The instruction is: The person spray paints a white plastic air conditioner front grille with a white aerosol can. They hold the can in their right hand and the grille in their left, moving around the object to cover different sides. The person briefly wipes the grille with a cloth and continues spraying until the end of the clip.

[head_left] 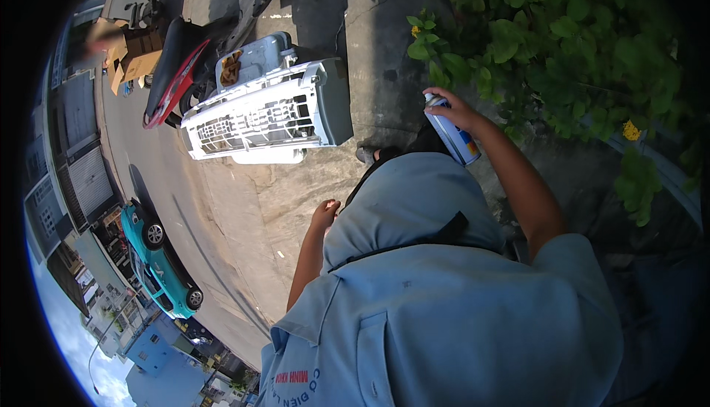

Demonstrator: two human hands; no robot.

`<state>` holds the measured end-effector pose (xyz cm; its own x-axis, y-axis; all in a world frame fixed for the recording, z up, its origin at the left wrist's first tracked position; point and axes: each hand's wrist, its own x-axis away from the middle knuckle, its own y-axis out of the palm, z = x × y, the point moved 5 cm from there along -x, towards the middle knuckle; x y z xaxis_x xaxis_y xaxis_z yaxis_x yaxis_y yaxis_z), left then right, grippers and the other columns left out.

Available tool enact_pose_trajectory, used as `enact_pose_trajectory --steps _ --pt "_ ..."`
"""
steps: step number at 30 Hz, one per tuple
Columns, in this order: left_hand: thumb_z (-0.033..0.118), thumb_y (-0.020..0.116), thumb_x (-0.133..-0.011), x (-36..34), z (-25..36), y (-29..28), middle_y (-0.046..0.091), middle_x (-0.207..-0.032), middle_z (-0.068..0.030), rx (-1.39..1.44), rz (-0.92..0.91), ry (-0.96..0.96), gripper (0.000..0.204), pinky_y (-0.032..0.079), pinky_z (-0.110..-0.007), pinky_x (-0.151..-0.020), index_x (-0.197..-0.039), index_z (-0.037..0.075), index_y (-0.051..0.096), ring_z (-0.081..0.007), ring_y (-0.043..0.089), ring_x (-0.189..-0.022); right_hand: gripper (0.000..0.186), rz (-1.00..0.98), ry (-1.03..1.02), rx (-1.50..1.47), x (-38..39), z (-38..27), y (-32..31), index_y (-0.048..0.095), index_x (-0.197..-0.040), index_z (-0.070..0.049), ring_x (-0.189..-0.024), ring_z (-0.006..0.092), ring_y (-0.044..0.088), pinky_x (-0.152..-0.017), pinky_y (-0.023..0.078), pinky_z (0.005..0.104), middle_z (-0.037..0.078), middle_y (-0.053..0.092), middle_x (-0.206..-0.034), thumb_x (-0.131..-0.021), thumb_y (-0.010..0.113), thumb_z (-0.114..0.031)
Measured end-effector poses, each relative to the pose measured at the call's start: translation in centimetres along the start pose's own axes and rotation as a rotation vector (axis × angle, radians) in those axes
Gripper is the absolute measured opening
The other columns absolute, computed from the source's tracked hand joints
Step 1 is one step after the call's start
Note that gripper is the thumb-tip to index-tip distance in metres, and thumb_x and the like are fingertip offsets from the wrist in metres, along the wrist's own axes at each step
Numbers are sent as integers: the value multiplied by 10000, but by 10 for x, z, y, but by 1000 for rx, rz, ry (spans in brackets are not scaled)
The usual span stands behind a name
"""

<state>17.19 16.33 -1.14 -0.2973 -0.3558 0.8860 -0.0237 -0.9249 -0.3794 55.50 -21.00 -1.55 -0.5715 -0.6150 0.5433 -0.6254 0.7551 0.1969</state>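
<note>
In my right hand (457, 111) is a blue-and-white spray can (453, 139), held near its top end with the fingers wrapped round it. My left hand (324, 216) hangs beside my body with its fingers curled; whatever they may hold is hidden. Ahead and to the left is a white air conditioner casing (255, 120) with open grille slots and a grey end, apart from both hands. Behind it sits a blue-grey plastic container (259, 58), and a brown cloth (231, 68) lies on that.
A red-and-black motorbike (177, 74) stands just beyond the casing. Cardboard boxes (137, 58) are farther off by the road. Leafy bushes with yellow flowers (532, 44) border my right side. On the left, a teal car (157, 263) is on the street.
</note>
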Motion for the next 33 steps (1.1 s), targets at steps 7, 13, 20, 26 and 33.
enact_pose_trajectory --steps 7,13,20,26,33 --pt "524 664 -923 -23 -24 27 714 -1097 -135 -71 -6 121 576 535 -351 -830 -1263 60 642 -232 696 -971 523 -24 -53 -96 -1 -10 2 557 -1386 -196 -1044 159 614 -916 498 333 49 619 -1165 -903 752 -242" --pt "628 575 -933 25 17 29 729 -959 -193 -461 194 -67 664 541 -399 -830 -1186 24 681 -306 715 -941 532 -8 -64 -81 -3 -16 6 554 -1392 -200 -1026 154 616 -911 498 330 47 622 -1135 -900 754 -229" --pt "400 603 -1005 45 -6 32 673 -732 -106 -129 6 -126 425 496 -349 -608 -879 1 678 -200 645 -656 536 7 7 -92 14 -1 12 553 -1391 -188 -1005 154 625 -888 509 328 55 623 -1138 -896 756 -212" --pt "284 626 -1015 103 73 78 495 -593 29 320 -679 -341 314 358 -254 -486 -760 108 572 -77 453 -509 554 123 67 -212 48 13 24 546 -1391 -170 -1049 178 621 -936 493 340 55 629 -1140 -880 759 -193" --pt "427 635 -949 72 14 182 451 -1495 -226 -605 -93 288 528 361 -499 -1124 -1352 98 544 -390 433 -1394 607 96 33 -257 54 55 66 530 -1399 -125 -1087 167 599 -973 471 343 59 617 -1185 -844 776 -145"
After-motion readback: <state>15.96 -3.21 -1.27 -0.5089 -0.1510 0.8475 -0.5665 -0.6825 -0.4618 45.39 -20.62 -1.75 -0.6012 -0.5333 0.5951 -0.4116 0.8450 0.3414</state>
